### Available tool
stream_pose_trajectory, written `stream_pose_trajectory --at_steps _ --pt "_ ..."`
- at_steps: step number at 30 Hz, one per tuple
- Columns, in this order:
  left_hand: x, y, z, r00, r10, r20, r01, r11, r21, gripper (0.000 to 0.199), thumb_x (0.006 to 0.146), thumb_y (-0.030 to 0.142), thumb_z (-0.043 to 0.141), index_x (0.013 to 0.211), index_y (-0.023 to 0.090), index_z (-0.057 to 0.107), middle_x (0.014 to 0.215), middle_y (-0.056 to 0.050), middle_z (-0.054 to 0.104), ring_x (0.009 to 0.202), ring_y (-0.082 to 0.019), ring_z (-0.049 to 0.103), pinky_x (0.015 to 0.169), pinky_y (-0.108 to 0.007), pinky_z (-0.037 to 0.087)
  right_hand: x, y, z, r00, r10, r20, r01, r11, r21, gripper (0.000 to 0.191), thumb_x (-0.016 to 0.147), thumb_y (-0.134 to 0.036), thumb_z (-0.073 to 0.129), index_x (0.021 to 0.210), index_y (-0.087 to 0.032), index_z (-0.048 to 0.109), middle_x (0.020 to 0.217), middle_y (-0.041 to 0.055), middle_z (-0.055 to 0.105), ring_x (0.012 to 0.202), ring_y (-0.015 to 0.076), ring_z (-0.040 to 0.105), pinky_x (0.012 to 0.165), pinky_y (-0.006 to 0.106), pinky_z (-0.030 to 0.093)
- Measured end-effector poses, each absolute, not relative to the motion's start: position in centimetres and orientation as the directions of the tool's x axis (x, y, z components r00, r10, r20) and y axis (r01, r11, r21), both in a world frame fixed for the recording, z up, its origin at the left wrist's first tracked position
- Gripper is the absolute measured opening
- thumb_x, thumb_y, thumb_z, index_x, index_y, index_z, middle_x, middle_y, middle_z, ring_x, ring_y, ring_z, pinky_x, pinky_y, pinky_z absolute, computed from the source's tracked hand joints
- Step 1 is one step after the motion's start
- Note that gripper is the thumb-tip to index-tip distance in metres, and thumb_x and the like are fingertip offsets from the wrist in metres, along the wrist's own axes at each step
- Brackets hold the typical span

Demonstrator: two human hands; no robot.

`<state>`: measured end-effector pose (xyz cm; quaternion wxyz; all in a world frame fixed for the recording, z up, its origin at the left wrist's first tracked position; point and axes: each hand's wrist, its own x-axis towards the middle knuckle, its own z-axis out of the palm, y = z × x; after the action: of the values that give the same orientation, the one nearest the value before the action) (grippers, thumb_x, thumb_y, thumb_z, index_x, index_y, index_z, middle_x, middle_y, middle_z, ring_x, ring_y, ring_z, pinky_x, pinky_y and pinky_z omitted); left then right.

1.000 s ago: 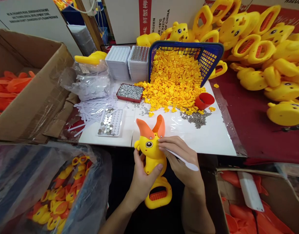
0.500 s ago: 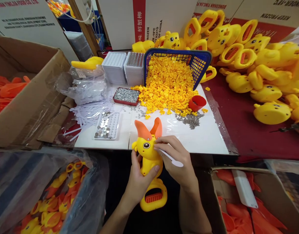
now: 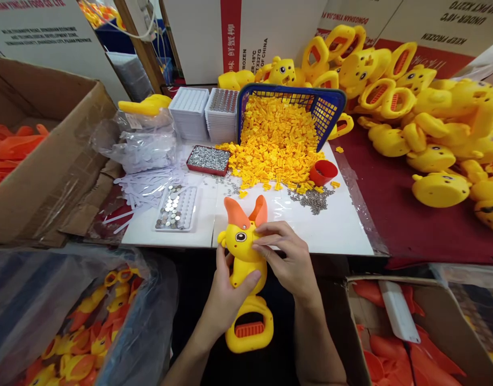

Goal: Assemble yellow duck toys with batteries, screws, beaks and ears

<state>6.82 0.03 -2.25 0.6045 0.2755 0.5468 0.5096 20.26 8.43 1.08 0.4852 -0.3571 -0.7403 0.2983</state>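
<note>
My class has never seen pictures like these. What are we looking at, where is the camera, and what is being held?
There is no machine here, only a person's two bare hands. All the pictures come from one camera worn on the person's head, looking forward and down. The left hand holds a yellow toy with orange ears. The right hand is at the toy's head; whether it pinches something small is hard to see. On the white table are a tipped blue basket, small yellow pieces in and before it, a red cup, a red tray of small metal parts and a white tray with shiny discs.
</note>
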Motion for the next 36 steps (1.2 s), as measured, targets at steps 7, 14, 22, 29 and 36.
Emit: stream_pose_trajectory --at_steps 7,14,22,29,36 --pt "6.6 0.2 -2.4 -0.129 0.919 -0.374 -0.301 0.323 0.897 0.097 0.078 0.041 0.080 0.154 0.025 0.024 0.138 -0.015 0.061 0.123 -0.031 0.065 0.102 -0.043 0.055 21.9 9.3 0.3 -0.432 0.813 0.389 0.049 0.452 -0.890 0.020 0.097 -0.027 0.062 0.108 -0.028 0.079 0.110 0.0084 0.072 0.106 0.0207 0.069 0.086 0.033 0.060" --pt "6.2 0.3 -2.0 -0.070 0.923 -0.377 -0.279 0.345 0.896 0.116 0.065 0.029 0.088 0.157 0.024 0.018 0.138 -0.015 0.060 0.121 -0.031 0.065 0.098 -0.042 0.057 20.7 9.2 -0.4 -0.307 0.872 0.381 -0.005 0.399 -0.917 0.009 0.090 -0.021 0.073 0.094 -0.027 0.079 0.099 0.0047 0.072 0.095 0.0177 0.069 0.084 0.031 0.059" --pt "6.2 0.8 -1.4 -0.123 0.935 -0.334 -0.275 0.291 0.916 0.098 0.065 0.020 0.085 0.149 0.025 0.035 0.141 -0.012 0.059 0.127 -0.031 0.063 0.102 -0.041 0.056 18.0 7.8 -1.6 -0.083 0.937 0.340 0.135 0.349 -0.927 0.036 0.089 -0.026 0.073 0.123 -0.030 0.065 0.133 0.0088 0.054 0.128 0.0230 0.055 0.101 0.038 0.054" --pt "6.2 0.8 -1.9 -0.112 0.956 -0.272 -0.312 0.226 0.923 0.094 0.067 0.016 0.084 0.147 0.026 0.037 0.144 -0.011 0.058 0.131 -0.030 0.061 0.103 -0.040 0.056 16.7 7.1 -1.4 -0.053 0.999 -0.009 -0.239 -0.021 -0.971 0.063 0.082 -0.037 0.078 0.137 -0.033 0.046 0.156 0.0101 0.041 0.126 0.0251 0.062 0.098 0.040 0.060" --pt "6.5 1.3 -2.6 -0.089 0.962 -0.258 -0.356 0.212 0.910 0.102 0.068 0.018 0.086 0.151 0.027 0.027 0.134 -0.011 0.063 0.118 -0.030 0.069 0.096 -0.042 0.060 15.7 6.6 -1.4 0.058 0.997 -0.041 -0.283 -0.023 -0.959 0.068 0.084 -0.039 0.077 0.141 -0.032 0.040 0.154 0.0129 0.046 0.125 0.0259 0.065 0.101 0.042 0.058"
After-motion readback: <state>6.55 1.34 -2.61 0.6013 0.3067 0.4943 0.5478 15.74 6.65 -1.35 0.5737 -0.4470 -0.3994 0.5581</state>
